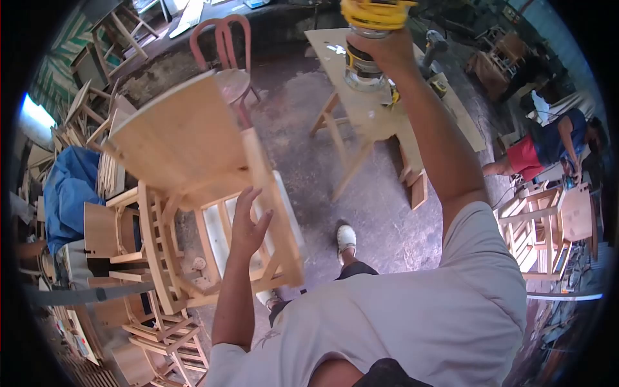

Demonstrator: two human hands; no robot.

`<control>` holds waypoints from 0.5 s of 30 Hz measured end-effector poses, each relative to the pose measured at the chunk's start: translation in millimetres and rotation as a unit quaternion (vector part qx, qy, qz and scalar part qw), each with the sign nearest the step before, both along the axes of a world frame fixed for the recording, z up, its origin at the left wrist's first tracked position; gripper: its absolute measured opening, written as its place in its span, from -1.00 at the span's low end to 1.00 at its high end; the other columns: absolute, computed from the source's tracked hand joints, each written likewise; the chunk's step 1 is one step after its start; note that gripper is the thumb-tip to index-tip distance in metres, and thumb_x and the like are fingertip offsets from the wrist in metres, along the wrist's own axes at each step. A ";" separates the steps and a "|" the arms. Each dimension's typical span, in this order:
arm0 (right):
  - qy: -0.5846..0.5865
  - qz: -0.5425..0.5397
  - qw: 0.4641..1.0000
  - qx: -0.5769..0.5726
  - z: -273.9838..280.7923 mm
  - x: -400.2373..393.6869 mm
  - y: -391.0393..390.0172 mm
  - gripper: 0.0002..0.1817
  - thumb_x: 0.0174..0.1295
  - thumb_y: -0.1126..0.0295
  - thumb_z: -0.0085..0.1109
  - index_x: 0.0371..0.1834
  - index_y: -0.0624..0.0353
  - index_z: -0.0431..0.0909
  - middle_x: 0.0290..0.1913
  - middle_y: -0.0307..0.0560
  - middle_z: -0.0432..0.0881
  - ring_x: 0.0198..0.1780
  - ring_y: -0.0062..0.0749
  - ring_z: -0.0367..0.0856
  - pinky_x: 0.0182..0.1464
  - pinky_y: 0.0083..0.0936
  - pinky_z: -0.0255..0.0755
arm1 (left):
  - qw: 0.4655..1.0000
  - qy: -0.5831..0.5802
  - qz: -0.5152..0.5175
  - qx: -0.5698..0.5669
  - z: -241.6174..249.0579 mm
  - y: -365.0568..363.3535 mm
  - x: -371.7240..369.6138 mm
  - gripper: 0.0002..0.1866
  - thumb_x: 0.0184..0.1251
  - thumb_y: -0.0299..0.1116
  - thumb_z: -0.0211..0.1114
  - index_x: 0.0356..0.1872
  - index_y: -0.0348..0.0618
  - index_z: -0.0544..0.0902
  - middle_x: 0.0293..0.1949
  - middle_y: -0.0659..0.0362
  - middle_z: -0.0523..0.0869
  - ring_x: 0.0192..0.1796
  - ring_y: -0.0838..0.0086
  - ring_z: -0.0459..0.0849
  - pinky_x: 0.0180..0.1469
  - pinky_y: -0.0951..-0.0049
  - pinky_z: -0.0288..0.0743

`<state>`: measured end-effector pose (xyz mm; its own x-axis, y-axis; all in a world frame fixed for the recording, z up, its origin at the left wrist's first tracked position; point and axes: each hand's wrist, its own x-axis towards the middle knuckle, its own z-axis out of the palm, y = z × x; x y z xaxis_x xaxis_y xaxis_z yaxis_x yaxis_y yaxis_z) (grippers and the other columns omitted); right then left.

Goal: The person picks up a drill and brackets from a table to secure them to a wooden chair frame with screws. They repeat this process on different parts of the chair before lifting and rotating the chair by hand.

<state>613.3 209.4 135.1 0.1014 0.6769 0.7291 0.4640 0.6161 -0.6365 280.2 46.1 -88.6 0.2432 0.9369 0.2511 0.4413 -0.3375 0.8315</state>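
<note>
A yellow-and-black handheld router [363, 69] is in my right hand [390, 55], its fingers wrapped round the body. The tool appears upright and overlaps the far end of the wooden worktable [351, 64] in this view. My left hand [250, 222] holds nothing, thumb and fingers apart, over the side of an unfinished wooden chair [180, 138]. That chair has a broad flat panel and a frame of pale bars, and it stands on my left.
A reddish chair [222, 39] stands beyond the wooden one. A cordless drill [435, 46] sits on the worktable. Stacked chair frames [164, 332] crowd the left side, near a blue tarp [74, 193]. At right, another person [554, 145] bends beside more chairs [538, 219].
</note>
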 end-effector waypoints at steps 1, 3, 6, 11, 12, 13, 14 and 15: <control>0.015 0.031 0.999 -0.009 4.5 21.6 17.7 -0.57 -0.07 0.43 0.42 -0.05 0.15 0.60 -0.09 -0.21 0.70 -0.05 -0.51 0.66 0.07 -0.54 0.49 | 0.998 0.053 0.041 -0.013 -9.1 10.7 18.3 -0.45 0.18 -0.37 0.36 0.23 -0.11 0.44 0.32 -0.08 0.36 0.38 0.07 0.30 0.35 0.17 0.27; -0.039 -0.071 0.995 -0.055 -15.3 74.4 58.3 -0.33 -0.20 0.23 0.57 0.03 0.19 0.51 -0.07 -0.09 0.67 -0.05 -0.36 0.66 0.05 -0.43 0.51 | 0.990 0.106 0.086 -0.028 -19.4 19.9 42.9 -0.44 0.16 -0.35 0.37 0.22 -0.11 0.45 0.35 -0.10 0.33 0.42 0.02 0.24 0.38 0.12 0.21; -0.063 -0.074 0.995 -0.009 -12.7 118.7 102.3 -0.27 -0.24 0.15 0.58 0.05 0.20 0.49 -0.06 -0.05 0.67 -0.04 -0.30 0.67 0.04 -0.39 0.52 | 0.955 0.264 0.125 0.045 -26.1 25.0 66.4 -0.47 0.09 -0.29 0.38 0.14 -0.09 0.52 0.39 -0.07 0.27 0.46 -0.02 0.15 0.42 0.05 0.12; -0.085 -0.160 0.983 -0.037 -18.0 173.1 164.1 -0.22 -0.23 0.11 0.56 0.08 0.24 0.45 -0.05 0.00 0.67 -0.01 -0.25 0.67 0.04 -0.36 0.52 | 0.939 0.307 0.153 0.030 -19.4 20.5 78.4 -0.55 0.10 -0.32 0.36 0.07 -0.10 0.56 0.39 -0.04 0.28 0.47 0.00 0.14 0.40 0.08 0.16; -0.050 -0.110 0.991 -0.061 -16.5 182.0 172.3 -0.22 -0.23 0.08 0.57 0.07 0.23 0.47 -0.03 0.01 0.66 -0.01 -0.25 0.66 0.04 -0.36 0.52 | 0.940 0.301 0.155 0.034 -20.4 22.6 78.8 -0.57 0.09 -0.33 0.36 0.04 -0.10 0.57 0.38 -0.04 0.29 0.46 0.01 0.15 0.40 0.08 0.17; -0.048 -0.109 0.991 -0.061 -15.7 190.4 181.2 -0.22 -0.23 0.08 0.57 0.07 0.23 0.47 -0.03 0.01 0.66 -0.01 -0.25 0.66 0.04 -0.36 0.52 | 0.939 0.303 0.156 0.034 -20.0 23.5 81.6 -0.57 0.09 -0.33 0.36 0.04 -0.10 0.57 0.38 -0.04 0.29 0.46 0.01 0.15 0.40 0.08 0.17; -0.086 -0.161 0.978 -0.096 -18.2 196.4 188.8 -0.23 -0.23 0.07 0.57 0.07 0.22 0.48 -0.03 0.01 0.66 0.00 -0.25 0.66 0.04 -0.37 0.52 | 0.940 0.301 0.157 0.040 -19.1 21.4 80.5 -0.59 0.09 -0.35 0.36 0.02 -0.11 0.57 0.38 -0.03 0.29 0.46 0.01 0.16 0.40 0.09 0.18; -0.126 -0.213 0.960 -0.129 -18.3 206.0 201.5 -0.23 -0.23 0.05 0.57 0.06 0.21 0.50 -0.02 0.01 0.67 0.00 -0.26 0.66 0.04 -0.38 0.52 | 0.941 0.296 0.159 0.047 -17.9 22.6 79.9 -0.61 0.08 -0.36 0.36 -0.01 -0.12 0.58 0.39 -0.03 0.29 0.46 0.02 0.17 0.40 0.10 0.19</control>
<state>819.3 410.9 116.7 0.2509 0.7741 0.5812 0.7985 0.1739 -0.5764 360.1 68.6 -106.5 0.0777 0.9663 0.2454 0.9091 -0.1697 0.3805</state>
